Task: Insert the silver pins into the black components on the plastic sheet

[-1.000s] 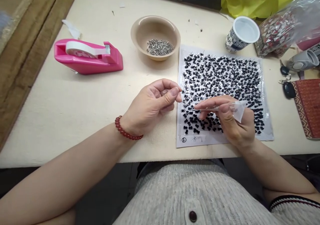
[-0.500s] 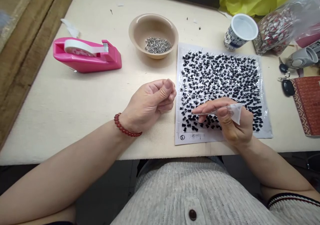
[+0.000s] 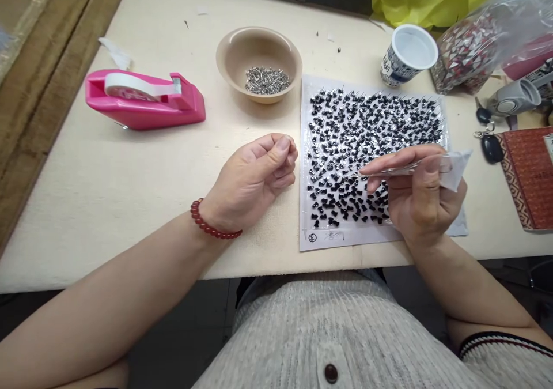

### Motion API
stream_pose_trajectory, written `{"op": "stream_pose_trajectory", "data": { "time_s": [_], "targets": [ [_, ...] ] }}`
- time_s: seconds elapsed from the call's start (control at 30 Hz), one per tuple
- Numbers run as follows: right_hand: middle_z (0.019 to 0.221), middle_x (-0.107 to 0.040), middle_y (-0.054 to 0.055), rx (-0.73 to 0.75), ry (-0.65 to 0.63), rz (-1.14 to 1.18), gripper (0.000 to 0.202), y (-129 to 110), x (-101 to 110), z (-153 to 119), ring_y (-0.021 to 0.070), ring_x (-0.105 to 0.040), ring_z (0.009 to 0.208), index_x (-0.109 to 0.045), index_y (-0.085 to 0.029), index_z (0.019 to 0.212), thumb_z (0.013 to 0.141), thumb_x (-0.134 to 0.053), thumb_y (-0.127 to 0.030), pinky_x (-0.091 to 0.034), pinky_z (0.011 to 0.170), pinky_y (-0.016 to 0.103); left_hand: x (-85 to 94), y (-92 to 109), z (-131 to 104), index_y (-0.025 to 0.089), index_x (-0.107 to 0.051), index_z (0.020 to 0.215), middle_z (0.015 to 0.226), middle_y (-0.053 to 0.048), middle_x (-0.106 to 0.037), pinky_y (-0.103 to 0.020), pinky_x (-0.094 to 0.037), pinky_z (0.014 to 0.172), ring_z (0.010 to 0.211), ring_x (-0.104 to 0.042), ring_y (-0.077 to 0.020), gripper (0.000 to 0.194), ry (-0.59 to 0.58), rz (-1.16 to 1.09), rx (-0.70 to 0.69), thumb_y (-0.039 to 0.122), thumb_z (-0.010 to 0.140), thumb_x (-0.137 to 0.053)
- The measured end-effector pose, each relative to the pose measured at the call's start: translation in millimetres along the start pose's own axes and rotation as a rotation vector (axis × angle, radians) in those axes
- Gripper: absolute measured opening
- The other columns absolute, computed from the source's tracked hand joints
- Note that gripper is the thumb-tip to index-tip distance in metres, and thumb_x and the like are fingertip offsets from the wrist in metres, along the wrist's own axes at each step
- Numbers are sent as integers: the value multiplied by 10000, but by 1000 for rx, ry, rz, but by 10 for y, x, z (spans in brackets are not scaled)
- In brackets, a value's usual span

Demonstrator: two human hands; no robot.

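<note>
My left hand [image 3: 259, 176] is closed in a pinch left of the white sheet, thumb pressed on the curled fingers. Whatever lies between the fingertips is too small to make out. Above the sheet's right part, my right hand [image 3: 425, 199] grips slim metal tweezers [image 3: 401, 172] whose back end is wrapped in whitish film. Their tip points left over the sheet. Rows of small black pieces [image 3: 341, 147], several with thin wire ends sticking up, cover the white sheet [image 3: 311, 246]. Beyond my left hand stands a beige bowl [image 3: 235, 52] with small silvery metal pieces [image 3: 266, 81] inside.
A pink tape dispenser [image 3: 147, 112] stands at left. At the back right are a white patterned cup [image 3: 404, 60], a clear bag of small coloured pieces [image 3: 466, 60] and a yellow bag [image 3: 423, 0]. Keys [image 3: 491, 148] and a reddish patterned pouch [image 3: 527, 176] lie at right.
My right hand has moved right and away from me with the tweezers, uncovering more black pieces near the front. My left hand keeps its pinch; the whole view has shifted slightly.
</note>
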State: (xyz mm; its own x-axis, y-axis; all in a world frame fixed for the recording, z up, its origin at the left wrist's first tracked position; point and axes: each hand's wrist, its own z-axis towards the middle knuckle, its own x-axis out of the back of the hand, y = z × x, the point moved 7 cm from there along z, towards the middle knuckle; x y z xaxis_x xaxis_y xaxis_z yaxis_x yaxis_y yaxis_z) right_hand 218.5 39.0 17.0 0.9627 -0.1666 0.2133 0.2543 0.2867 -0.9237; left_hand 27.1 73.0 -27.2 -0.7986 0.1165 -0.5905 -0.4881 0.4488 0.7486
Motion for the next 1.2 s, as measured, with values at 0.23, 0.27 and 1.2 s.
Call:
{"op": "stream_pose_trajectory", "data": {
  "time_s": [0.23,0.27,1.2],
  "targets": [
    [851,-662,29,11,54,70,135,-19,39,39,185,-649,734,-525,-292,929,962,-407,-348,-512,563,347,3,-1,-3,130,-559,693,678,8,-445,-164,-339,472,538,-371,-62,200,-20,12,14,153,891,-543],
    [884,-662,27,25,57,90,98,-67,55,50,178,-649,745,-528,-286,945,950,-437,-324,-518,588,347,3,-5,-1,132,-553,682,667,8,-438,-164,-335,469,534,-368,-64,222,-22,8,22,161,901,-530],
    [1165,-669,-5,256,-69,-1048,336,-122,696,1806,142,-545,1124,-699,-135,1017,786,-502,8,-415,938,280,-28,-21,-42,162,-554,713,658,18,-374,-181,-331,494,561,-308,-89,222,-89,98,83,309,859,-634]
  ]
}}
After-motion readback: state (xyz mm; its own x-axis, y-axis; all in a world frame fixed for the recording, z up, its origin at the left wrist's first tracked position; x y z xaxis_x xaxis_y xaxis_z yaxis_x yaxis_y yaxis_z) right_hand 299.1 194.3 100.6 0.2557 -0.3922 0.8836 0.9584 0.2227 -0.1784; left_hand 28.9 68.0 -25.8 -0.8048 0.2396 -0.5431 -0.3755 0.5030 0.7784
